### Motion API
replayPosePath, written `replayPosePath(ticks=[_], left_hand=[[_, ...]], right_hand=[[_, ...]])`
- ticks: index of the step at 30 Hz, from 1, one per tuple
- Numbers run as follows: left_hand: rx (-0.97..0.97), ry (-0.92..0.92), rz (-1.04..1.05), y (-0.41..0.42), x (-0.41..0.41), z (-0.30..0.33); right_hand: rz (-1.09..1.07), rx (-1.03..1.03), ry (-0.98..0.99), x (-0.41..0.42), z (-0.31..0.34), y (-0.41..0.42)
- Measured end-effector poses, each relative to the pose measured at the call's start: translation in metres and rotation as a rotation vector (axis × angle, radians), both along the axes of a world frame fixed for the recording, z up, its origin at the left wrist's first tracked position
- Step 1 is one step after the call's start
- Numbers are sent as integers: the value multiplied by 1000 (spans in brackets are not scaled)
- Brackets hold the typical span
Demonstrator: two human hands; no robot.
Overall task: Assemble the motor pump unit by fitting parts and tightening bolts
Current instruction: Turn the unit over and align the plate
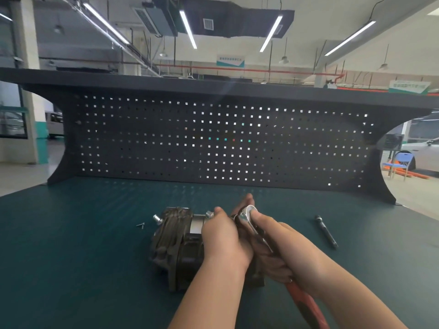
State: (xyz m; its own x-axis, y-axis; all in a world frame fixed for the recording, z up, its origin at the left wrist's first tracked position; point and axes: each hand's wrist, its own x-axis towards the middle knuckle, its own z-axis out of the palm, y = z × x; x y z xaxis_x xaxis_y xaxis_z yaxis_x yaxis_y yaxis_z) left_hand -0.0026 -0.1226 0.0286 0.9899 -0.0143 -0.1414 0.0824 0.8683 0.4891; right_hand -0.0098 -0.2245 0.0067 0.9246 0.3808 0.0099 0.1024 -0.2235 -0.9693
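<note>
- A dark teal, matte worktop (71,245) fills the lower view; behind it stands a black perforated metal back panel (213,138) with rows of small square holes, capped by a flat black shelf (166,79).
- Beyond lies a workshop hall: long strip lights (187,28) on a pale ceiling, a dark ventilation duct (235,20), a white pillar at far left, and a blue folding chair (399,162) at far right.
- Left of centre, a few small silvery screws (140,225) lie loose on the worktop.
- The dark, ribbed cast-metal motor pump unit (175,243) lies on its side at the worktop's centre, with a bright steel band around its middle and a short silvery stub at its upper left.
- The left hand (223,236) is curled over the unit's right part, grasping it, the thumb near a small silvery fitting.
- The right hand (292,255) grips a ratchet wrench with a shiny chrome head and red-orange handle (306,305), its thumb pressed on the round head at the unit's right end.
- Well apart to the right, a slim black cylindrical extension bar (326,231) lies on the worktop.
</note>
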Motion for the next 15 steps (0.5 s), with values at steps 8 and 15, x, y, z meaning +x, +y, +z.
replayPosePath(ticks=[8,15], left_hand=[[378,-40,114,-10,8,-11],[412,-66,119,-15,14,-19]], right_hand=[[-57,114,57,-6,10,-15],[-46,99,108,-6,11,-17]])
